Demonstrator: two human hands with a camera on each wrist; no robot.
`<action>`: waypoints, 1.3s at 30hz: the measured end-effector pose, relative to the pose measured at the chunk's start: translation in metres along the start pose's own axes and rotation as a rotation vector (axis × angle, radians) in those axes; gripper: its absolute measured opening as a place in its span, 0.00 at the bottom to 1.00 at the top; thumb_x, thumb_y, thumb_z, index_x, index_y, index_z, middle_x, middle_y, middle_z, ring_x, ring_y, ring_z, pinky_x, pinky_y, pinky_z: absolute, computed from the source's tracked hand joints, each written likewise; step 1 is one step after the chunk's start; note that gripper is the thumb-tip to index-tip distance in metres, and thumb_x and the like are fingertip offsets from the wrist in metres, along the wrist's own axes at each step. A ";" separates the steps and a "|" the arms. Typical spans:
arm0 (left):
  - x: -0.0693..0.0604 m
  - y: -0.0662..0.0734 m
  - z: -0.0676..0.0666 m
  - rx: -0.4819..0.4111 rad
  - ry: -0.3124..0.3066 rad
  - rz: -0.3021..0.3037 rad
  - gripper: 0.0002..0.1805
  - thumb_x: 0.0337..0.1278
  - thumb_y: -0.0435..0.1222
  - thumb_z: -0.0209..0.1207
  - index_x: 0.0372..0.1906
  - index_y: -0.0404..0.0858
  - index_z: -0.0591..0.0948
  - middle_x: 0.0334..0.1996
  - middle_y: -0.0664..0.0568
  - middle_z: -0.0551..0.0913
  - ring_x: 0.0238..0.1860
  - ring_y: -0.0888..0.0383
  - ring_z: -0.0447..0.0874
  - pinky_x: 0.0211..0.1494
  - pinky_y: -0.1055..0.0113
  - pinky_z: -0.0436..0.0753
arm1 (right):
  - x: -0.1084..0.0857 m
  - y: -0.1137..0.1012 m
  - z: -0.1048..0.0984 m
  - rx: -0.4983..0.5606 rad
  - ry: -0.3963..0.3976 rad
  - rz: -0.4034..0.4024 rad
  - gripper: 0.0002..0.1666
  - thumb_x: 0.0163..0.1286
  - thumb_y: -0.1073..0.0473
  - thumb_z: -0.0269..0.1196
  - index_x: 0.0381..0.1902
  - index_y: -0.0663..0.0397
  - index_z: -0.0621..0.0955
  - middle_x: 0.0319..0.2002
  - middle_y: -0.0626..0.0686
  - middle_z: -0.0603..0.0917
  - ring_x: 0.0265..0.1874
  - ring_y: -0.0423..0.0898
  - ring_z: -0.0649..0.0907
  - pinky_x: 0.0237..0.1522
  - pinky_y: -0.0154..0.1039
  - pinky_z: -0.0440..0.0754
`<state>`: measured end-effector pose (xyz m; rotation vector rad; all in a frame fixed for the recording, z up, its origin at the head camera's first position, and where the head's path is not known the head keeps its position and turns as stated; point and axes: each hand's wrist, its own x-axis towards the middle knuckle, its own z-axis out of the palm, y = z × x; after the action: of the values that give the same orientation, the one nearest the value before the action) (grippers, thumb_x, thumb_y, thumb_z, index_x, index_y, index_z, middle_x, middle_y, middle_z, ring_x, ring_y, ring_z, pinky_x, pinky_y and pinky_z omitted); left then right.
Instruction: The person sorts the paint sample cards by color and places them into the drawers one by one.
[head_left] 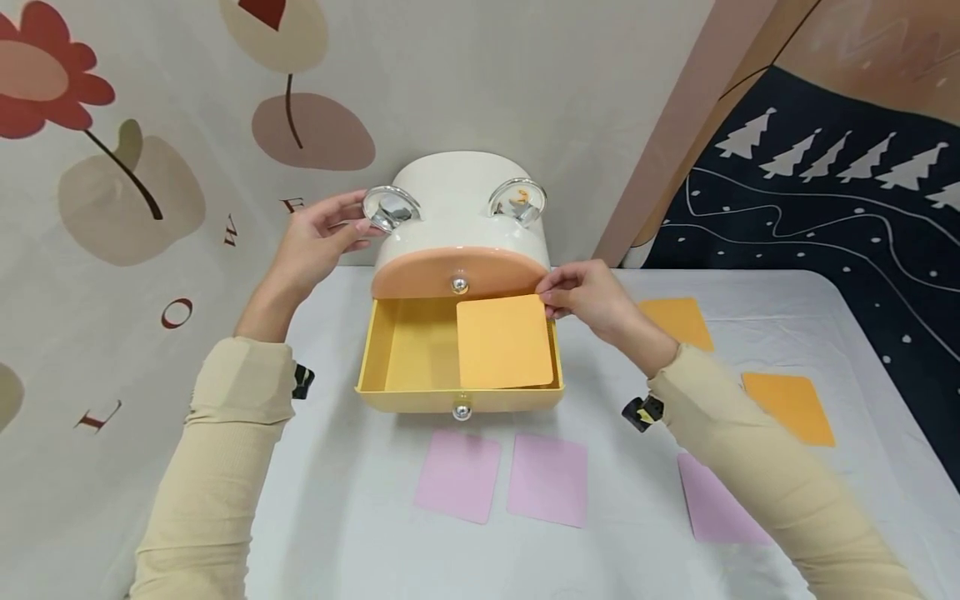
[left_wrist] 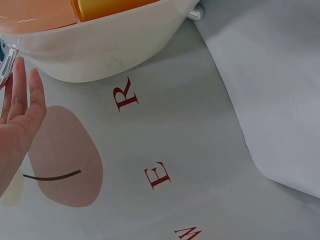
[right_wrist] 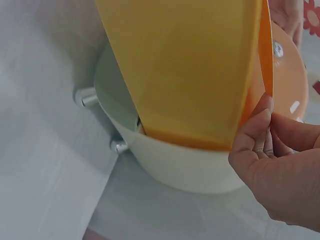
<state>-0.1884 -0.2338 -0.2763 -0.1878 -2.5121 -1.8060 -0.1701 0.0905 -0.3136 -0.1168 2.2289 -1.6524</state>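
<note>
A white cabinet (head_left: 465, 192) with silver ear-like rings stands at the table's back, its yellow lower drawer (head_left: 420, 342) pulled out. My right hand (head_left: 592, 300) pinches a corner of an orange square card (head_left: 504, 342) over the drawer's right half; in the right wrist view the fingers and thumb of that hand (right_wrist: 280, 160) hold the card's edge (right_wrist: 266, 55) beside the drawer wall (right_wrist: 185, 70). My left hand (head_left: 318, 242) touches the left silver ring (head_left: 390, 208) with fingers extended; the left wrist view shows this hand (left_wrist: 20, 115) at the ring's edge.
Two pink cards (head_left: 457, 477) (head_left: 547, 481) lie in front of the drawer. To the right are two orange cards (head_left: 678, 322) (head_left: 789, 407) and another pink card (head_left: 720, 504), partly under the right sleeve. The closed peach upper drawer (head_left: 420, 273) sits above the yellow one. A patterned curtain (head_left: 187, 67) hangs behind.
</note>
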 end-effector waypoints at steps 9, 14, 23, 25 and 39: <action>0.000 -0.001 0.001 0.023 0.007 0.008 0.25 0.59 0.30 0.55 0.62 0.35 0.68 0.50 0.42 0.75 0.37 0.67 0.81 0.45 0.73 0.80 | 0.000 0.006 -0.008 -0.055 -0.057 -0.062 0.12 0.63 0.66 0.60 0.42 0.71 0.77 0.39 0.61 0.80 0.29 0.49 0.80 0.36 0.37 0.83; 0.000 -0.002 0.001 0.017 0.005 0.008 0.25 0.60 0.30 0.54 0.62 0.35 0.68 0.50 0.43 0.75 0.37 0.66 0.82 0.45 0.72 0.80 | -0.003 0.016 -0.032 -0.084 -0.048 -0.111 0.13 0.63 0.66 0.60 0.43 0.71 0.77 0.38 0.59 0.81 0.33 0.52 0.81 0.37 0.38 0.83; 0.001 -0.002 0.000 0.065 0.007 -0.015 0.25 0.60 0.32 0.55 0.64 0.37 0.67 0.50 0.44 0.75 0.44 0.57 0.81 0.47 0.72 0.80 | -0.012 0.039 -0.094 -0.122 0.056 -0.069 0.11 0.63 0.70 0.58 0.44 0.69 0.76 0.36 0.51 0.82 0.33 0.45 0.81 0.38 0.35 0.82; 0.001 -0.003 0.000 0.061 0.006 -0.016 0.26 0.60 0.32 0.55 0.64 0.38 0.67 0.51 0.44 0.75 0.44 0.56 0.81 0.47 0.72 0.80 | -0.014 0.047 -0.108 -0.123 0.067 -0.047 0.12 0.64 0.70 0.58 0.45 0.68 0.76 0.35 0.48 0.82 0.34 0.44 0.81 0.39 0.34 0.82; 0.001 -0.003 0.000 0.035 -0.004 -0.007 0.25 0.60 0.32 0.54 0.63 0.36 0.68 0.51 0.44 0.75 0.41 0.61 0.82 0.47 0.71 0.80 | -0.014 0.122 -0.169 -0.277 0.122 0.223 0.24 0.69 0.61 0.53 0.59 0.70 0.65 0.50 0.61 0.74 0.48 0.53 0.74 0.54 0.49 0.74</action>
<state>-0.1899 -0.2348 -0.2788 -0.1817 -2.5478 -1.7641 -0.1953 0.2857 -0.3829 0.1618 2.4506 -1.2606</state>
